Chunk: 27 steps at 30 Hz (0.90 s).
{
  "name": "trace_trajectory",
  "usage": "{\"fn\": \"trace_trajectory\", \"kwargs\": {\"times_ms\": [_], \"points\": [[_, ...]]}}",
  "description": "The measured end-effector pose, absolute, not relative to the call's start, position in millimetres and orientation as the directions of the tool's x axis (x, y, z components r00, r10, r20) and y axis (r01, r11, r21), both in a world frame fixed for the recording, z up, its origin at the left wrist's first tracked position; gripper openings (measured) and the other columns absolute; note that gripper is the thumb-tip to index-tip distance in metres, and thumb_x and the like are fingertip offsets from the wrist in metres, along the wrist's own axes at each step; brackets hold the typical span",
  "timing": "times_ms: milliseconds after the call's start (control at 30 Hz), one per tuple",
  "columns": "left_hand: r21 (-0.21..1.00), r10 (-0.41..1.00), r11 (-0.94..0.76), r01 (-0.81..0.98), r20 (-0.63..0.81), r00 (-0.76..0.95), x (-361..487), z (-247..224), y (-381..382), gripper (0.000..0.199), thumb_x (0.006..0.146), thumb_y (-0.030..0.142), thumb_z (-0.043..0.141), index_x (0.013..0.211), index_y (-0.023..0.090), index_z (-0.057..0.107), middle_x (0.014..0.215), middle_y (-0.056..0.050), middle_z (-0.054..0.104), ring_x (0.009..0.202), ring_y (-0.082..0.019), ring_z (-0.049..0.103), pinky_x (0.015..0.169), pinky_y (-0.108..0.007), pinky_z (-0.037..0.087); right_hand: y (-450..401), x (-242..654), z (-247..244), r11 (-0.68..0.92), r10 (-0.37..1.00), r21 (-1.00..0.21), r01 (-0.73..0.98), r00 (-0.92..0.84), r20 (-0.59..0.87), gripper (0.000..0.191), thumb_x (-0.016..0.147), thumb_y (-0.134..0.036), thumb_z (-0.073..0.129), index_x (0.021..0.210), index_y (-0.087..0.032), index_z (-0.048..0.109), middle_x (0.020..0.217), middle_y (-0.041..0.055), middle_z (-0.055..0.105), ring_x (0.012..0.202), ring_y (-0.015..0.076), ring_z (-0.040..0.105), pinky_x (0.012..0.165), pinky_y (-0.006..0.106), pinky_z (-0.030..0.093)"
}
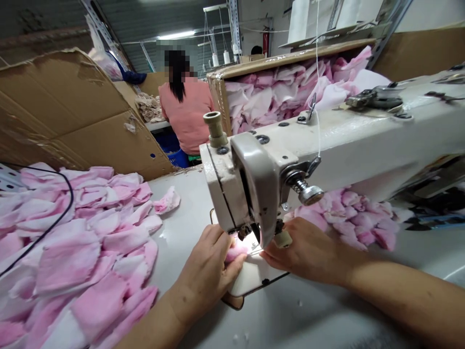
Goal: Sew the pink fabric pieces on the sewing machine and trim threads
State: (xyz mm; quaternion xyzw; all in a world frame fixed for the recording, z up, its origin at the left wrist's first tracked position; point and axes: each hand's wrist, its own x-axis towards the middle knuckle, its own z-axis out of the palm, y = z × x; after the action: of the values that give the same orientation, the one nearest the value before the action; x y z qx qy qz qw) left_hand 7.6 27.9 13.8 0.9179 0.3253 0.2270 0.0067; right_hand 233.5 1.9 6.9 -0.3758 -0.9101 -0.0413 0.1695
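A white sewing machine (236, 179) stands in the middle, its needle area lit by a small lamp. My left hand (214, 261) is closed on a pink and white fabric piece (237, 253) left of the presser foot. On the other side, my right hand (301, 252) rests by the needle plate (250, 276), fingertips close to the needle. Part of that hand is behind the machine head, and whether anything is between its fingers is hidden. White thread (318, 97) runs down to the tension knob (310, 195).
Pink and white fabric pieces (83, 261) are heaped at left, with a black cable (61, 218) across them. More pieces (356, 218) lie behind the machine arm. Cardboard (65, 106) and a filled box (216, 97) stand behind. A person in a pink top (187, 114) sits beyond.
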Motion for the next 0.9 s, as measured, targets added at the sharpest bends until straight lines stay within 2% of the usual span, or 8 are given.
{"fn": "trace_trajectory", "kwargs": {"times_ms": [133, 233, 300, 667, 900], "points": [[0.094, 0.525, -0.832, 0.547, 0.451, 0.722, 5.5, 13.2, 31.8, 0.01, 0.089, 0.014, 0.048, 0.081, 0.018, 0.052, 0.08, -0.006, 0.058, 0.077, -0.021, 0.054, 0.066, -0.032, 0.048, 1.1, 231.9, 9.8, 0.729, 0.648, -0.019, 0.685, -0.68, 0.342, 0.024, 0.09, -0.014, 0.045, 0.068, -0.018, 0.054, 0.058, -0.0018, 0.054, 0.052, 0.0121, 0.038, 0.051, 0.033, 0.012], [0.013, 0.423, -0.877, 0.48, 0.495, 0.759, 4.4, 11.3, 35.4, 0.017, 0.094, 0.014, 0.041, 0.087, 0.017, 0.055, 0.084, -0.008, 0.062, 0.08, -0.022, 0.056, 0.07, -0.033, 0.048, 0.4, 233.2, 9.7, 0.727, 0.66, -0.017, 0.686, -0.692, 0.292, 0.024, 0.088, -0.014, 0.046, 0.066, -0.018, 0.053, 0.058, -0.0022, 0.053, 0.051, 0.0119, 0.033, 0.051, 0.033, 0.011], [0.0, 0.388, -0.892, 0.452, 0.51, 0.767, 3.8, 9.0, 36.8, 0.018, 0.096, 0.015, 0.04, 0.088, 0.017, 0.056, 0.085, -0.007, 0.064, 0.081, -0.021, 0.056, 0.071, -0.032, 0.047, -0.4, 234.0, 9.0, 0.732, 0.66, -0.022, 0.681, -0.702, 0.267, 0.025, 0.088, -0.013, 0.045, 0.064, -0.019, 0.052, 0.057, -0.0026, 0.052, 0.051, 0.0117, 0.031, 0.051, 0.033, 0.011], [0.049, 0.339, -0.932, 0.359, 0.464, 0.818, 4.0, 6.9, 30.4, 0.019, 0.097, 0.017, 0.04, 0.108, 0.016, 0.056, 0.097, -0.007, 0.068, 0.086, -0.02, 0.06, 0.079, -0.034, 0.045, -3.2, 237.0, 10.8, 0.726, 0.669, -0.056, 0.685, -0.684, 0.291, 0.027, 0.087, -0.012, 0.048, 0.061, -0.018, 0.049, 0.056, -0.0012, 0.055, 0.051, 0.0114, 0.039, 0.051, 0.032, 0.013], [0.114, 0.418, -0.907, 0.406, 0.369, 0.83, 7.5, 7.1, 26.1, 0.024, 0.092, 0.014, 0.04, 0.107, 0.018, 0.058, 0.1, -0.009, 0.066, 0.093, -0.021, 0.061, 0.08, -0.035, 0.052, -4.1, 238.4, 11.7, 0.71, 0.699, -0.099, 0.697, -0.681, 0.218, 0.027, 0.088, -0.014, 0.047, 0.063, -0.017, 0.052, 0.061, 0.0009, 0.06, 0.053, 0.0119, 0.046, 0.051, 0.032, 0.015]]}}
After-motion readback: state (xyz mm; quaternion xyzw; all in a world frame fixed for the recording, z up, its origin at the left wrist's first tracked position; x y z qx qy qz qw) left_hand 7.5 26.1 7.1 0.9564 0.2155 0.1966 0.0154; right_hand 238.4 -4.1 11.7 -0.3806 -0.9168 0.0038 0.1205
